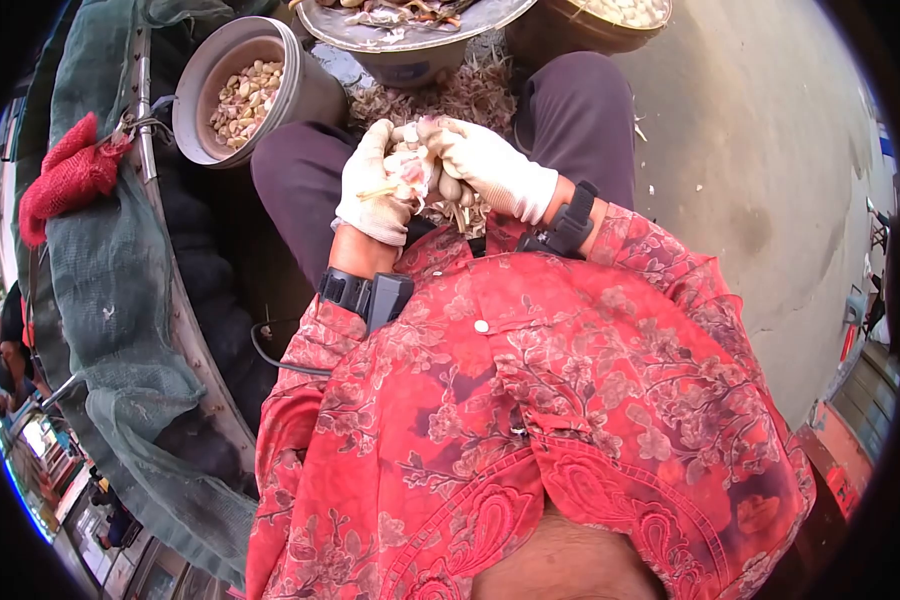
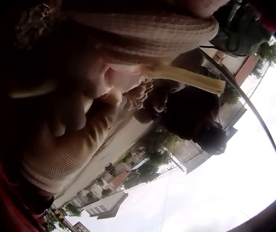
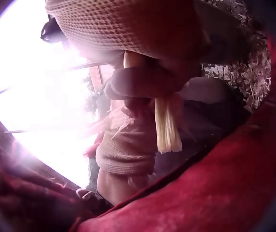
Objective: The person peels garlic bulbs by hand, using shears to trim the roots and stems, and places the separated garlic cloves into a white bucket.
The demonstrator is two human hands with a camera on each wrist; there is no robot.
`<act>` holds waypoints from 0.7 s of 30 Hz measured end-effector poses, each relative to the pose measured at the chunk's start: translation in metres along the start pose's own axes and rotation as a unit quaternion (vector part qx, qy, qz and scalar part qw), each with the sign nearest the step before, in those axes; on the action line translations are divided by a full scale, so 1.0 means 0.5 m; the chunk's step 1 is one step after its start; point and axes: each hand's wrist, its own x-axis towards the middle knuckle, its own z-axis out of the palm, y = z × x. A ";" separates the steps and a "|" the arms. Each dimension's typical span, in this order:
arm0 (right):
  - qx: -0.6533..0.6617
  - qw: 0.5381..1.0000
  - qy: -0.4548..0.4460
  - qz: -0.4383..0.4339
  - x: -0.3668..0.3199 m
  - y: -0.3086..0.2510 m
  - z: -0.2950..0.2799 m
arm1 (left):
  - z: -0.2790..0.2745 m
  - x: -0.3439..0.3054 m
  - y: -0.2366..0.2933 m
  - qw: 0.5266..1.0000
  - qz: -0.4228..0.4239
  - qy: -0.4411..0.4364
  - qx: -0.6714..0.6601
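Note:
Both hands wear whitish knit gloves and meet over the lap. My left hand (image 1: pixel 370 190) grips a garlic bulb (image 1: pixel 410 172) with loose pinkish-white skin; its cut dry stem (image 2: pixel 186 79) sticks out past the fingers in the left wrist view. My right hand (image 1: pixel 495 172) is curled against the upper side of the bulb, thumb and fingertips pinching it. In the right wrist view the stem hangs below the right fingers (image 3: pixel 133 83). The gloved fingers hide much of the bulb.
A bucket (image 1: pixel 298 90) at front left holds garlic cloves (image 1: pixel 245 105). Ahead stands a wide basin (image 1: pixel 490 22) with garlic stalks and skins, beside a second container (image 1: pixel 560 35) of pale cloves. Husks (image 1: pixel 460 95) lie between the knees. A red mesh bag (image 1: pixel 70 180) hangs on the left-hand netting (image 1: pixel 130 300).

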 end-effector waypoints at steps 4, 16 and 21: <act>0.216 0.972 -0.089 0.029 0.021 0.030 -0.034 | 0.006 -0.014 0.009 1.000 0.013 0.010 0.019; 0.305 0.948 -0.069 0.067 0.035 0.001 -0.130 | -0.033 -0.019 0.039 0.995 -0.024 0.066 0.074; 0.248 0.965 0.067 -0.052 0.028 -0.106 -0.216 | -0.014 -0.022 0.019 0.990 -0.032 0.110 0.088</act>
